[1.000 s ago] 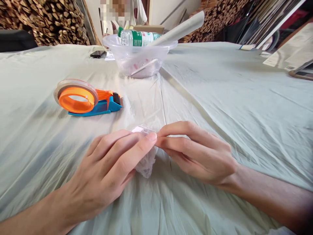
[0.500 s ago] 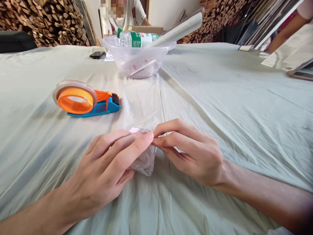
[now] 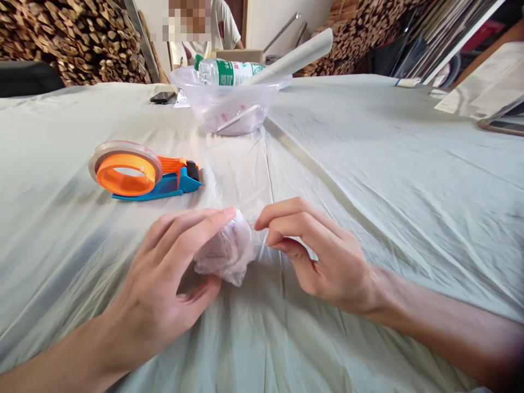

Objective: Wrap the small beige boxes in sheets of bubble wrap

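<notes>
A small bundle in crinkled clear plastic [image 3: 229, 251] lies on the cloth between my hands; what the plastic wraps is too blurred to name. My left hand [image 3: 172, 262] curves around its left side, with fingertips on top and the thumb low at the front. Just right of the bundle, my right hand [image 3: 315, 245] has bent fingers, its thumb tip against the middle finger. A faint clear wisp of plastic runs from the bundle towards those fingertips, and whether they grip it is unclear. An orange and blue tape dispenser [image 3: 147, 172] with a roll of tape lies beyond my left hand.
A translucent basin [image 3: 233, 112] at the back holds a green-labelled bottle [image 3: 229, 72] and a long white roll [image 3: 295, 57]. Left of it lies a black phone [image 3: 162, 97]. A person [image 3: 225, 27] is behind the table. Papers [image 3: 483, 82] lie at the far right.
My fingertips have come apart: the left hand has spread wider over the bundle, showing more of it, and its index finger has lifted. The right hand's index finger has parted from its thumb.
</notes>
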### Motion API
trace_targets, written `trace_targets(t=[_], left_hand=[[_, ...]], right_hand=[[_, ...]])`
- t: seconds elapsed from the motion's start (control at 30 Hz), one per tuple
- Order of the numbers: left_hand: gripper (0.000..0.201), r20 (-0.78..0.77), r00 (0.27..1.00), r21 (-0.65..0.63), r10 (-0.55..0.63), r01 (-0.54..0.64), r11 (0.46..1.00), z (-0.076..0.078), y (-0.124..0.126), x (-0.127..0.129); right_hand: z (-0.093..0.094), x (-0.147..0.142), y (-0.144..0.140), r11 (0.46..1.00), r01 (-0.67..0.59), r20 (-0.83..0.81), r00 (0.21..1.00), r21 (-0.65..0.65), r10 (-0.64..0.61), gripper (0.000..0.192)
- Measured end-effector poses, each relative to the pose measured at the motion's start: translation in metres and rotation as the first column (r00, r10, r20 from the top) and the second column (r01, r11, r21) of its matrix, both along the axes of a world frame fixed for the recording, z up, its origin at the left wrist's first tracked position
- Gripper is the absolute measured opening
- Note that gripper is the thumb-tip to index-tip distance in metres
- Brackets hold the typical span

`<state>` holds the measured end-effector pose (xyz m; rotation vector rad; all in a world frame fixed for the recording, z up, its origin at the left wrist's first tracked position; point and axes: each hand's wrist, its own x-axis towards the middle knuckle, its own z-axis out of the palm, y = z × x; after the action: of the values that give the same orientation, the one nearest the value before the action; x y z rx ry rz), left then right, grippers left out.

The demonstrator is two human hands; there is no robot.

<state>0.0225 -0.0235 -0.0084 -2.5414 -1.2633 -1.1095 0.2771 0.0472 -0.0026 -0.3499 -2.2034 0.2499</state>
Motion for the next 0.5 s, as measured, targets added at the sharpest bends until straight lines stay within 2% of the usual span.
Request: trace_targets(t=[0.1, 0.23, 0.37, 0.43, 0.5], left_hand=[[0.063, 0.068, 0.997, -0.08, 0.039, -0.033, 0.996, 0.0006, 0.0021, -0.0018], [0.051, 0.136, 0.986, -0.212, 0.094, -0.064, 0.975, 0.0006, 0.0026, -0.0031], [0.047, 0.176, 0.982, -0.288, 0.062, -0.008, 0.958, 0.0008, 0.001, -0.0028], [0.046, 0.205, 0.978, -0.303, 0.048, 0.017, 0.953, 0.0009, 0.0012, -0.0027], [0.034, 0.253, 0.966, -0.305, 0.05, 0.031, 0.952, 0.0011, 0.0028, -0.003]], right_hand=[[0.0023, 0.0029, -0.0035, 0.997, -0.024, -0.03, 0.999, -0.073, 0.022, 0.027], [0.002, 0.0026, -0.0049, 0.984, -0.122, -0.128, 0.986, -0.13, 0.106, 0.026], [0.001, 0.0005, -0.0055, 0.987, -0.127, -0.133, 0.985, -0.094, 0.114, 0.035], [0.0019, 0.0007, -0.0071, 0.993, -0.111, -0.085, 0.991, -0.049, 0.106, 0.032], [0.0034, 0.0018, -0.0091, 0.995, -0.098, -0.049, 0.994, -0.015, 0.097, 0.027]])
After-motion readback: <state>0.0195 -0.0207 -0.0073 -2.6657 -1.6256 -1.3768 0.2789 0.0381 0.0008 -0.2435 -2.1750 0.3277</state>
